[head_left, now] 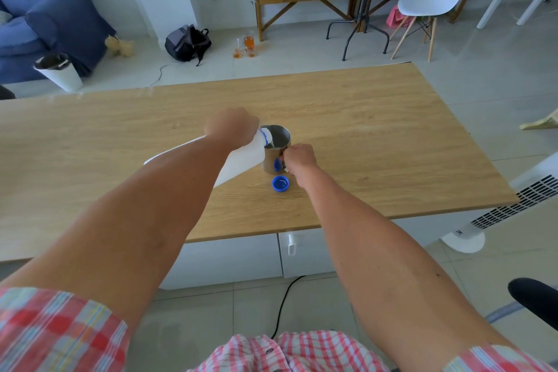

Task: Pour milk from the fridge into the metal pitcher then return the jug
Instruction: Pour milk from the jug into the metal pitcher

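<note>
A white plastic milk jug [241, 160] is tipped over, its blue-ringed mouth resting over the rim of the metal pitcher [276, 148]. Milk runs from the mouth into the pitcher. My left hand [231, 127] grips the jug near its neck from above. My right hand [299, 157] is closed on the pitcher's handle at its right side. The pitcher stands upright on the wooden table [377, 136]. The jug's blue cap [280, 183] lies upside down on the table just in front of the pitcher. Much of the jug's body is hidden behind my left forearm.
A white fan [495, 217] stands off the table's right edge. White cabinets [238, 260] sit under the tabletop, with a black cable on the floor. Beyond the table are a blue sofa [48, 9], a backpack, a white bin, a bench and a white chair.
</note>
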`<control>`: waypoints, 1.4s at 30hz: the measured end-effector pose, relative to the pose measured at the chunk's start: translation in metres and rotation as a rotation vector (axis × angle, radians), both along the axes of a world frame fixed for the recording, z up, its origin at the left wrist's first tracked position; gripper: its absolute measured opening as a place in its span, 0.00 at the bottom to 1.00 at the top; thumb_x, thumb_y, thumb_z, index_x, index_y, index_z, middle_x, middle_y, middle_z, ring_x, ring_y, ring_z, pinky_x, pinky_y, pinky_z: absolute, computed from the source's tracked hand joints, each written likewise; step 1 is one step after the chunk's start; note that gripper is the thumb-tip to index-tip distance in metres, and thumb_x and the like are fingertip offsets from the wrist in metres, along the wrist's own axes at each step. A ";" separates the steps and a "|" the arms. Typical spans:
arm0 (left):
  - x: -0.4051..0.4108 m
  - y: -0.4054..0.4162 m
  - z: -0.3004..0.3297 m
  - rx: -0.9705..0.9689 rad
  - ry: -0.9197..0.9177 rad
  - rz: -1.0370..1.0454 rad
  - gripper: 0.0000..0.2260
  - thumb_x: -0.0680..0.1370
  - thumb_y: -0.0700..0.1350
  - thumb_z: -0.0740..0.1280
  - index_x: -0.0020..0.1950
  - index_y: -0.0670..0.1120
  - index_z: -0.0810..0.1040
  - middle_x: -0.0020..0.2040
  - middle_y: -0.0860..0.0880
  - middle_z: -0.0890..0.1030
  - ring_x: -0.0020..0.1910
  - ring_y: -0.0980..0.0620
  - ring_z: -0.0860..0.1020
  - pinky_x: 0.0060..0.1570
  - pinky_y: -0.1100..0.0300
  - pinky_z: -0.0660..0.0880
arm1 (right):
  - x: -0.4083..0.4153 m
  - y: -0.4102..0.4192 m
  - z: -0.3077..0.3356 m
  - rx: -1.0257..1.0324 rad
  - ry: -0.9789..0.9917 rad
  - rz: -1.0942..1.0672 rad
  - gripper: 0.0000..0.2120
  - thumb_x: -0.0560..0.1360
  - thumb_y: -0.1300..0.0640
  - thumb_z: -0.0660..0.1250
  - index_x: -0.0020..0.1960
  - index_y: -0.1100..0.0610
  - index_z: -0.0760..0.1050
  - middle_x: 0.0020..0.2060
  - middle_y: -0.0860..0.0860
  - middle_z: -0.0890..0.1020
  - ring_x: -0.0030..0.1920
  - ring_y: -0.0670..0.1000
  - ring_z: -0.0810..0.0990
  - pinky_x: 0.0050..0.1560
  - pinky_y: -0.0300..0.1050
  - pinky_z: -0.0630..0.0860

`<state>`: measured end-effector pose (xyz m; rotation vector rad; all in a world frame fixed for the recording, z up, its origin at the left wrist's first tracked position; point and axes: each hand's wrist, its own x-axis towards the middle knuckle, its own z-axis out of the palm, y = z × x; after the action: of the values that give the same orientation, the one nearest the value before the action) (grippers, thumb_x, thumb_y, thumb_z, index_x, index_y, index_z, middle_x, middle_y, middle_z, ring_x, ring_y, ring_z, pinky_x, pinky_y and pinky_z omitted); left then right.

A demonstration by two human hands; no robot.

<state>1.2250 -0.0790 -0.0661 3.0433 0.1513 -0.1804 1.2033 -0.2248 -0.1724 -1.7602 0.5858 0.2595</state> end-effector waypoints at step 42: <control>0.000 -0.001 0.004 -0.013 0.026 -0.006 0.12 0.80 0.49 0.57 0.51 0.46 0.77 0.48 0.44 0.78 0.46 0.42 0.76 0.46 0.53 0.70 | 0.005 -0.001 -0.005 0.023 0.015 -0.003 0.13 0.75 0.66 0.60 0.53 0.66 0.81 0.40 0.56 0.79 0.33 0.53 0.71 0.31 0.44 0.66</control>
<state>1.2247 -0.0798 -0.0623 3.0300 0.1418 -0.2199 1.2084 -0.2255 -0.1776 -1.7358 0.5945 0.2765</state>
